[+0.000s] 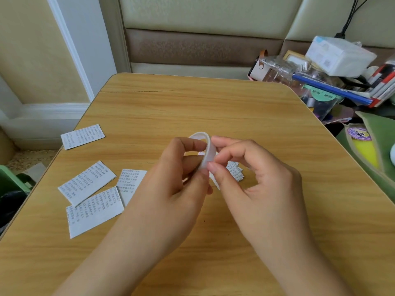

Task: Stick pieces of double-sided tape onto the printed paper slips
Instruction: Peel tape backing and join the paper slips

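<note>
A light wooden table with rounded corners (213,107) fills most of the view. At its far right, a cluttered heap of books, boxes and clear plastic containers (333,75) is piled. Four white paper slips printed with dark text (89,184) are scattered on the left of the table, and another printed slip (235,173) is partly hidden beneath the hands. Above the table's centre, a white roll of double-sided tape (206,149) is gripped by the left hand (171,186), while its edge is pinched by the right hand (263,182).
</note>
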